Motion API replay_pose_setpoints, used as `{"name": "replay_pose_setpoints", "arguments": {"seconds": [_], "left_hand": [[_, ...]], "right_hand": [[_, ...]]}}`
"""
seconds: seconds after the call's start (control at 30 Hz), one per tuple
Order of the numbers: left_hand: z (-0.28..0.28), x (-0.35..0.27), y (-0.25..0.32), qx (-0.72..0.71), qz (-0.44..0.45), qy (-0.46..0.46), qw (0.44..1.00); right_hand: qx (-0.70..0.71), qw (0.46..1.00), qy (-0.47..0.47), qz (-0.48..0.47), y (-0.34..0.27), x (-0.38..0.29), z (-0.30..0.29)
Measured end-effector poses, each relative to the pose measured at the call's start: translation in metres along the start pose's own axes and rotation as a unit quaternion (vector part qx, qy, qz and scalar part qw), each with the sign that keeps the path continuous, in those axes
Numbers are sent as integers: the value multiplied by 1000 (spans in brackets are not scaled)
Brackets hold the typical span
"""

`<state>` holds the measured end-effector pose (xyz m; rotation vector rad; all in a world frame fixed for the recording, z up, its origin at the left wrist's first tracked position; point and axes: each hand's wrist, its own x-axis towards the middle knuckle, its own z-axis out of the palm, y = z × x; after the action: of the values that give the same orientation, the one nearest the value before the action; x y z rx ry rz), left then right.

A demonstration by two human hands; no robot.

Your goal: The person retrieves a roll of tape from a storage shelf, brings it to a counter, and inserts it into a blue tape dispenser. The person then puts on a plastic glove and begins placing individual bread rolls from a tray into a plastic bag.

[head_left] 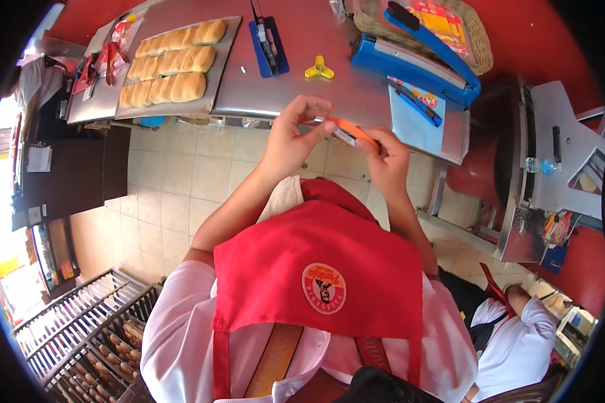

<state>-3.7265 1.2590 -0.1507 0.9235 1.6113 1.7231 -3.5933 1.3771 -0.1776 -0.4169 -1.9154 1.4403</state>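
Above the floor, just in front of the metal table's edge, both my hands hold a narrow orange object (pixel 357 132), which looks like a roll of tape seen edge-on. A white band with writing shows on its near side. My left hand (pixel 293 137) pinches its left end between thumb and fingers. The right end sits in the fingers of my right hand (pixel 387 158). Beyond them on the table lies a yellow three-armed plastic piece (pixel 319 68). A blue bag-neck tape sealer (pixel 268 48) stands to its left.
Bread rolls (pixel 174 63) fill a metal tray (pixel 222 65) on the left. At right are a blue impulse sealer (pixel 416 65), a blue utility knife (pixel 417 103) on paper (pixel 403 126), and a wicker basket (pixel 479 45). Behind me are a bread rack (pixel 80 322) and another person (pixel 519 337).
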Motion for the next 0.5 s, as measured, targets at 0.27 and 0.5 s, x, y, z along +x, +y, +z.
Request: {"name": "replay_pose_setpoints", "arguments": {"seconds": [0.27, 0.5], "left_hand": [[-3, -7, 4, -50, 28, 21, 998], [-10, -19, 7, -49, -4, 10, 999]], "right_hand": [[158, 979, -74, 102, -24, -6, 10], [128, 975, -107, 146, -23, -17, 11]]}}
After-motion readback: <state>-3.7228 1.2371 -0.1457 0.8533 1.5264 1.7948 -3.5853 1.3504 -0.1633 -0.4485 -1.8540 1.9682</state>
